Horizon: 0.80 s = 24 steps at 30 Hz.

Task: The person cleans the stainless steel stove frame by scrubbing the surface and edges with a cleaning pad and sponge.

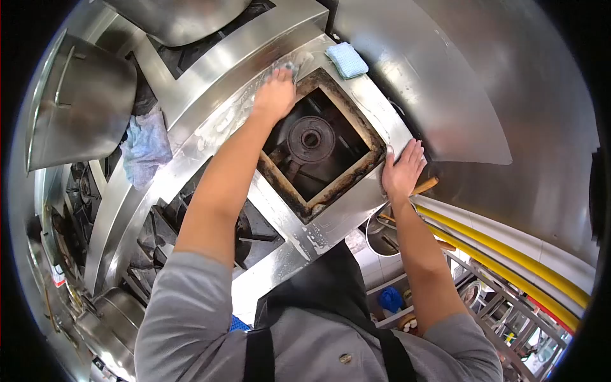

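My left hand [275, 97] presses down on the wet, soapy steel stove top [219, 121], close to the far left corner of a square burner opening. Its fingers are closed over a small greyish thing, mostly hidden beneath them. My right hand [403, 170] lies flat with fingers stretched out on the stove's right edge, holding nothing. Between the hands, a round burner [311, 140] sits inside the opening, whose frame [347, 105] is browned and blackened. A light blue sponge [347, 60] rests on the steel beyond the opening, apart from both hands.
Large steel pots [89, 105] stand on burners to the left. A bluish cloth [146, 146] hangs over the stove ledge. A steel panel [439, 83] rises at the right. Yellow pipes [509, 242] run below it, and a metal container [383, 239] is below the right edge.
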### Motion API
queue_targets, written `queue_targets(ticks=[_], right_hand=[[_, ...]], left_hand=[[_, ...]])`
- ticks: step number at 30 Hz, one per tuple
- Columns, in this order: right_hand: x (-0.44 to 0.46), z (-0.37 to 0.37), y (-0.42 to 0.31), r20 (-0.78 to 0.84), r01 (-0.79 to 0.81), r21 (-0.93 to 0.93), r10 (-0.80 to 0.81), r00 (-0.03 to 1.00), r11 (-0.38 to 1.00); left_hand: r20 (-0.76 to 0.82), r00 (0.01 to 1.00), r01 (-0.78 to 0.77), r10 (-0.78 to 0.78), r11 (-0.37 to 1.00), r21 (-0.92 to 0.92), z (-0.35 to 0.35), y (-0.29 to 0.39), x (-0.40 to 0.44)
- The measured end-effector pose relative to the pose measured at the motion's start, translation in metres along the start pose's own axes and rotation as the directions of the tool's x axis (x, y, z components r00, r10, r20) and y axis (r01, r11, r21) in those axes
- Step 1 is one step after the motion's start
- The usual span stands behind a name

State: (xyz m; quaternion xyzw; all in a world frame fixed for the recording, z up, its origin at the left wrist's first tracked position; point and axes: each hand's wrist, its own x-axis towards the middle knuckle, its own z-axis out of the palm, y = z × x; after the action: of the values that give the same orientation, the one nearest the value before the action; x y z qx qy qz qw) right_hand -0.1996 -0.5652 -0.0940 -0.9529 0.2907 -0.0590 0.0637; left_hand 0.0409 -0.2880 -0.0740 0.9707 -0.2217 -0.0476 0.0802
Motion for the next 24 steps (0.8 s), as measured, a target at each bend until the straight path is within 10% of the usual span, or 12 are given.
queue_targets(ticks=[9, 17, 24], right_hand=[[0.004, 0.001, -0.001, -0.006, 0.008, 0.005, -0.008, 1.000, 1.000], [0.003, 0.001, 0.003, -0.004, 0.007, -0.001, -0.007, 1.000, 1.000], [0.002, -0.003, 0.000, 0.003, 0.008, 0.013, -0.008, 1.000, 1.000]], left_hand=[[-0.247, 0.964, -0.088, 0.096, 0.995, 0.044, 0.043, -0.005, 0.036], [-0.217, 0.968, -0.108, 0.126, 0.990, 0.092, 0.044, -0.025, -0.056], [-0.102, 0.988, -0.107, 0.115, 0.991, 0.081, 0.040, 0.002, 0.035]])
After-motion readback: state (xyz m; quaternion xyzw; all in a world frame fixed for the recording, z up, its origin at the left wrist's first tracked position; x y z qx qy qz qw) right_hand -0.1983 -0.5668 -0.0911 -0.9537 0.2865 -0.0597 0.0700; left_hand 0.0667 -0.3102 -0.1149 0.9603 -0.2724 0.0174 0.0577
